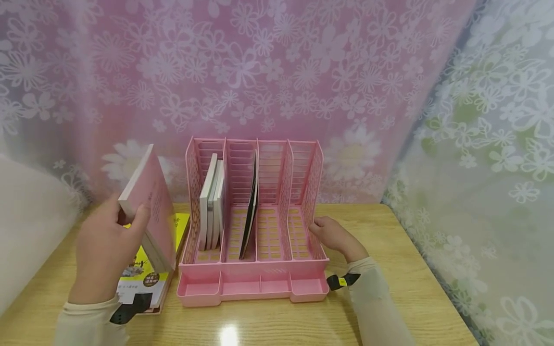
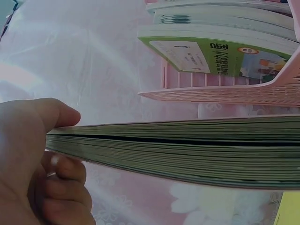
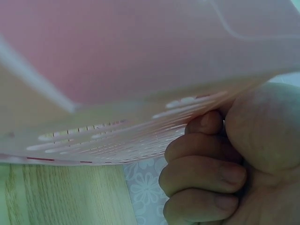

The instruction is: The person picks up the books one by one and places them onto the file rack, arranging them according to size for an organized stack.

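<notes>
The left hand [image 1: 104, 240] held a pink book [image 1: 156, 216] at one corner, thumb on the cover facing the right hand [image 1: 335, 235] and the other fingers behind. The book was tilted on edge, its long axis sloping down from the left hand toward the rack [image 1: 255, 267] between both hands; its top edge pointed away from the person. The page edges ran out from the left thumb, parted by a dark gap. The right hand, fingers curled, gripped the edge of the rack's nearest side wall.

The pink cover bore a small column of writing, too fine to read. Below the left hand lay a yellow-and-white book [image 1: 182, 224] with dark characters and a round dark badge [image 1: 151, 279], neither clearly legible. In the rack compartment nearest the left hand, a green-covered book [image 2: 213, 65] stood beside others; its characters, turned over in the left wrist view, were unclear.
</notes>
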Demonstrator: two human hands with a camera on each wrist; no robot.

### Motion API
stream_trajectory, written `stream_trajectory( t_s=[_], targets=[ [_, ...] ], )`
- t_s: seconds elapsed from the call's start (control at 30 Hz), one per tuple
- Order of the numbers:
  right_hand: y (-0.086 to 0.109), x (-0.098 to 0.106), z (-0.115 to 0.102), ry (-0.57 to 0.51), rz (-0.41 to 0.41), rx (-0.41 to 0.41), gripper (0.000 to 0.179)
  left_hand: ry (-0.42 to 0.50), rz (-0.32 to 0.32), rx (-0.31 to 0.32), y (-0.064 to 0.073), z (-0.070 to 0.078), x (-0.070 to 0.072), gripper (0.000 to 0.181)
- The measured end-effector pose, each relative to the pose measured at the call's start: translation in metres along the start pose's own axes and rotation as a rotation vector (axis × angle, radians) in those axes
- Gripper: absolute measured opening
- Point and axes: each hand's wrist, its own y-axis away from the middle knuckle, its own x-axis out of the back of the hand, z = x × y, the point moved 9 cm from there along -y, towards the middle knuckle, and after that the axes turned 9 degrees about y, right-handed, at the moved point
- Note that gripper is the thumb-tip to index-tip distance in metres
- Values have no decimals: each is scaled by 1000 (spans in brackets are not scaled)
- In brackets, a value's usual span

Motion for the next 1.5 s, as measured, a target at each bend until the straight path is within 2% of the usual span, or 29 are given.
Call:
stream_trajectory(
  t_s=[0.1,0.3,0.47,0.63,0.73,0.8,0.9,1.03,1.27,1.5],
  targets=[
    [2,0,0,-13,-2,-1,36,-4,-45,2,1,2,-4,34],
    [3,-2,2,-34,-7,-11,37,-15,-171,-32,4,4,-16,31],
    [4,-5,3,-41,-11,-10,35,-26,-211,-52,6,4,-21,35],
    [3,-4,2,-34,-3,-5,34,-16,-259,-11,5,0,-25,42],
    [3,-3,2,-48,-8,-12,34,-23,-283,1,5,-1,-27,40],
    [3,-3,2,-50,-8,-13,34,-36,-305,-6,5,-1,-29,36],
    [3,-3,3,-51,-8,-21,35,-38,-333,-32,6,1,-31,40],
    [3,-1,2,-36,1,-18,35,-29,-349,-57,7,3,-34,49],
    [2,1,0,-20,2,-15,36,-56,-364,-13,6,-5,-36,53],
    [1,1,-1,-17,9,-2,36,-54,-351,-20,5,-2,-36,54]
  ],
)
